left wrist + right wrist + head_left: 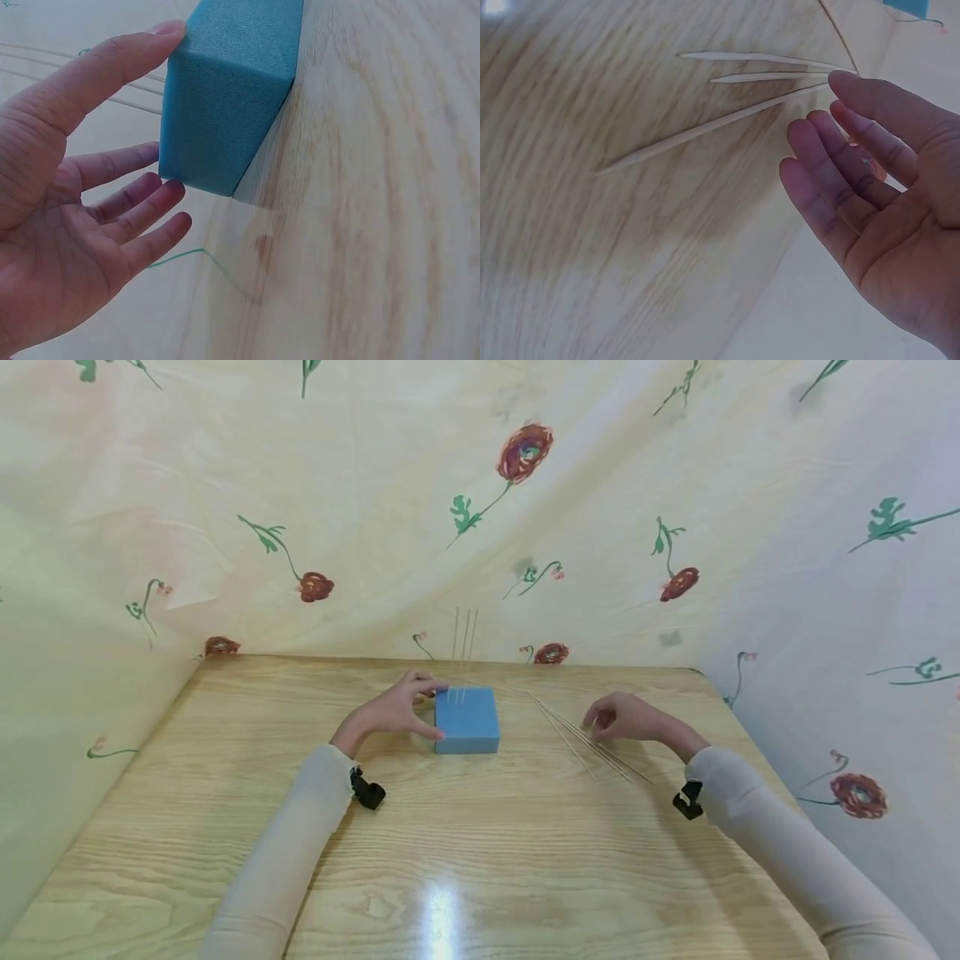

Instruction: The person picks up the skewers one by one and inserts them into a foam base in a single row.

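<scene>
A blue foam block (467, 718) sits on the wooden table, with three thin wooden skewers (462, 647) standing upright in its top. My left hand (396, 708) holds the block from its left side; the thumb lies at the near corner and the fingertips at the far corner, as the left wrist view (97, 172) shows. Several loose skewers (592, 745) lie fanned out to the right of the block. Just over them hovers my right hand (624, 717), fingers loosely bent. In the right wrist view its thumb tip overlaps the skewers (705, 135), with nothing visibly gripped.
The wooden table (480, 827) ends at a cream cloth (360, 527) with red flowers, which hangs behind it and at both sides. Black wrist straps (367, 790) show below the sleeves.
</scene>
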`<state>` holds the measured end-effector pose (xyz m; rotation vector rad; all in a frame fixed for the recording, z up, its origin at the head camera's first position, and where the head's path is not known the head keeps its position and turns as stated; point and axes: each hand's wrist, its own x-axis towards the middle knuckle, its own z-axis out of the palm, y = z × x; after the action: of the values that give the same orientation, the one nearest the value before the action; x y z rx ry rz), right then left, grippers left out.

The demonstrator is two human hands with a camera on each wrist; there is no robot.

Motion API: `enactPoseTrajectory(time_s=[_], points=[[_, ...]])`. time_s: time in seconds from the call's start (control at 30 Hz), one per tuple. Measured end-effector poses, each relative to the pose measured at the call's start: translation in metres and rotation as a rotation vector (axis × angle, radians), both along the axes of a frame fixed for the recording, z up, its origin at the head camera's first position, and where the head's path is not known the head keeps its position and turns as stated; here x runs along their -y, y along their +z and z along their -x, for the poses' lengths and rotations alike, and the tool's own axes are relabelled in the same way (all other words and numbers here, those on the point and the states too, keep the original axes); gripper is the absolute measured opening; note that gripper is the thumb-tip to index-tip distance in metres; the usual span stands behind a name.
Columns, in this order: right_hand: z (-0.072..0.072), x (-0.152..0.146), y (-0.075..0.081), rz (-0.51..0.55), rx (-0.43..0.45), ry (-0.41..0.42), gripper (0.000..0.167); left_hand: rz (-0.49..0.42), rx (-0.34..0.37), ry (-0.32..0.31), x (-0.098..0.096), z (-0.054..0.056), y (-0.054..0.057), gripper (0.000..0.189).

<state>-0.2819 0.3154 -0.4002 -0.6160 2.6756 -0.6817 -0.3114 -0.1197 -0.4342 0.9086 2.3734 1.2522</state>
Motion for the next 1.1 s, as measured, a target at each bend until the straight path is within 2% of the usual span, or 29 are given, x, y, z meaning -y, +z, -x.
enactPoseTrajectory(time_s=[0.27, 0.63, 1.1], points=[[0.001, -0.001, -0.006, 0.003, 0.013, 0.003, 0.018, -0.006, 0.016, -0.005, -0.001, 0.0, 0.0, 0.087], [-0.001, -0.001, -0.011, 0.024, -0.003, -0.016, 0.014, 0.013, -0.02, -0.008, -0.001, 0.003, -0.002, 0.088], [-0.002, 0.0, -0.015, 0.04, -0.028, -0.071, 0.011, 0.018, 0.008, -0.007, -0.001, 0.001, -0.002, 0.09]])
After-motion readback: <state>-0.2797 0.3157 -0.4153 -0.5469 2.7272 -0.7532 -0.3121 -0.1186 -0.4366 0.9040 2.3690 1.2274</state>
